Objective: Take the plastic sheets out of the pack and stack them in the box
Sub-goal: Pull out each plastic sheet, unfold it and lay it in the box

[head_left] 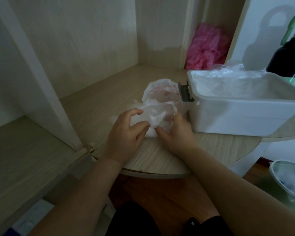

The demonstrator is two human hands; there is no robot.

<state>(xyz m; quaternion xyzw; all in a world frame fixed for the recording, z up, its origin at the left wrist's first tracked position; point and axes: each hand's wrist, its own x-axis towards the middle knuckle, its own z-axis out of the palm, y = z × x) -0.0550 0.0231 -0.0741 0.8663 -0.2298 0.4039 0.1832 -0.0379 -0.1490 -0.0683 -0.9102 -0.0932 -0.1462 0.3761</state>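
Both hands were curled onto the crumpled white plastic sheets [154,119] mid-frame, left hand [126,132] cupping one side, right hand [176,132] pinching the other. Red-printed pack [160,93] lay just behind. Box [245,109] sat right of the grip, right hand nearer, open top up. Its dark latch [186,92] faced the pack, so I'd guess lift over it. Pink bundle [206,48] upper right, well clear.

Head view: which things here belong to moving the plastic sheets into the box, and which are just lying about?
Job: pack, gripped by left hand and right hand; box; plastic sheets in it.
Lying about: pink bundle; dark bottle; green bin.
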